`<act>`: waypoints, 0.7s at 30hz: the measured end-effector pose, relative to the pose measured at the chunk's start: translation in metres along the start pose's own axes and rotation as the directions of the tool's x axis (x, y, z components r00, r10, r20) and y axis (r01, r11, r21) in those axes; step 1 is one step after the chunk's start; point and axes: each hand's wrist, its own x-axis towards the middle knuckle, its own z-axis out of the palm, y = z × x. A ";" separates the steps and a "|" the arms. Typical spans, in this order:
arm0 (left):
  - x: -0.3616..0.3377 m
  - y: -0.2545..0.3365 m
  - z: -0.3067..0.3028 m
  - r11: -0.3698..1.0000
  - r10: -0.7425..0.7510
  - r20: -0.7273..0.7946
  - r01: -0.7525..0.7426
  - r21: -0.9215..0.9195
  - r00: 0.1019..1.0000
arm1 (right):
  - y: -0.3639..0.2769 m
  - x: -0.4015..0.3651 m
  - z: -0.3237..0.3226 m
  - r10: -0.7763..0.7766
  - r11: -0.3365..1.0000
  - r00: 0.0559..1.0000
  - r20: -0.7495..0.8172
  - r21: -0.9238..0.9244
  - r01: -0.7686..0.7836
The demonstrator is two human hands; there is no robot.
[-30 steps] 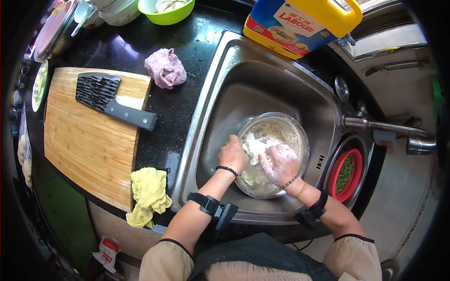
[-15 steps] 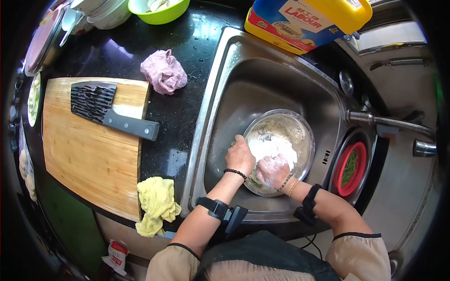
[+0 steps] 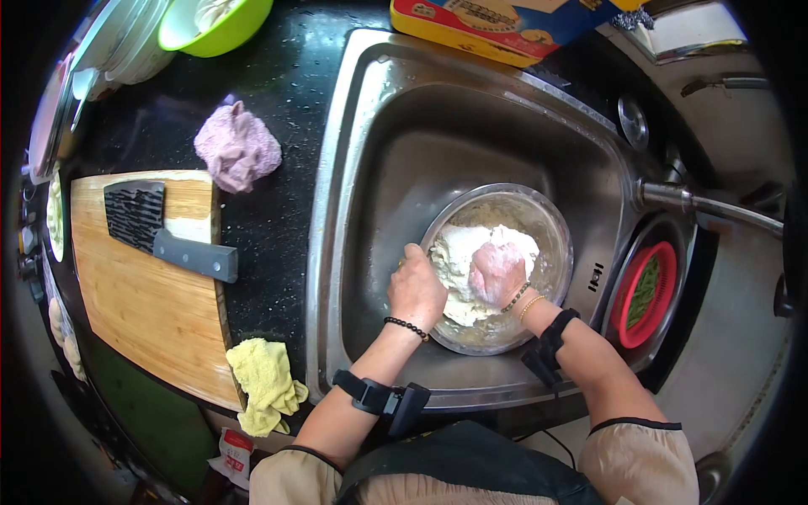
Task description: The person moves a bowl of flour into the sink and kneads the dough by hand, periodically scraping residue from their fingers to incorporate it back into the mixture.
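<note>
A metal bowl (image 3: 551,295) stands in the sink basin, holding a rough mass of white, floury dough (image 3: 454,250). My left hand (image 3: 417,286) is closed on the bowl's left rim, thumb at the edge and its other fingers mostly hidden. Inside the bowl, my right hand (image 3: 497,271) is curled into a fist and pressed into the dough. Flour coats its knuckles and fingers, and its fingertips are hidden.
The steel sink (image 3: 332,244) surrounds the bowl, with a faucet (image 3: 707,202) at right. A cleaver (image 3: 189,252) lies on a wooden cutting board (image 3: 151,320). Purple (image 3: 238,150) and yellow cloths (image 3: 263,383) lie nearby. A red basket (image 3: 669,290) holds green vegetables.
My right hand has shifted up and deeper into the bowl, and the loose flour now looks more like a clumped mass. My left hand stays at the rim. The camera view has shifted.
</note>
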 end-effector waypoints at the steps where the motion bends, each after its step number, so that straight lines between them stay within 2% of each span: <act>1: 0.000 0.000 0.000 1.000 -0.002 0.005 0.002 0.008 1.000 | 0.004 0.002 0.002 0.006 1.000 1.000 0.000 0.008 -0.006; 7: 0.000 0.000 0.003 0.999 0.016 -0.021 -0.015 0.051 1.000 | 0.025 0.016 0.003 0.058 0.997 0.998 -0.036 0.048 -0.056; 9: 0.000 -0.001 0.005 0.998 0.021 -0.029 -0.019 0.057 0.999 | 0.030 0.020 0.004 0.089 0.990 0.996 -0.020 0.114 -0.086; 11: 0.000 -0.003 0.004 0.997 0.037 -0.049 -0.034 0.063 0.998 | 0.032 0.024 0.007 0.157 0.985 0.987 -0.023 0.079 -0.155; 13: -0.001 -0.002 0.002 0.996 0.074 -0.037 -0.073 0.049 0.997 | 0.033 0.026 0.002 0.162 0.984 0.987 -0.020 0.073 -0.160; 16: -0.001 -0.003 0.000 0.996 0.081 -0.034 -0.080 0.030 0.996 | 0.025 0.025 -0.007 0.183 0.967 0.979 -0.095 0.195 -0.162; 17: 0.000 -0.005 -0.001 0.996 0.085 -0.039 -0.084 0.024 0.996 | 0.024 0.027 -0.011 0.178 0.970 0.979 -0.099 0.188 -0.157; 19: 0.001 -0.006 0.001 0.996 0.094 -0.031 -0.094 -0.006 0.995 | 0.028 0.030 -0.025 -0.003 0.974 0.985 -0.174 0.223 0.042; 20: 0.000 -0.006 0.001 0.995 0.095 -0.033 -0.095 -0.017 0.995 | 0.036 0.034 -0.020 0.037 0.948 0.998 0.049 0.314 -0.051; 21: 0.000 -0.005 0.001 0.996 0.092 -0.027 -0.092 -0.012 0.995 | 0.041 0.042 -0.018 0.084 0.880 0.979 0.187 0.446 -0.161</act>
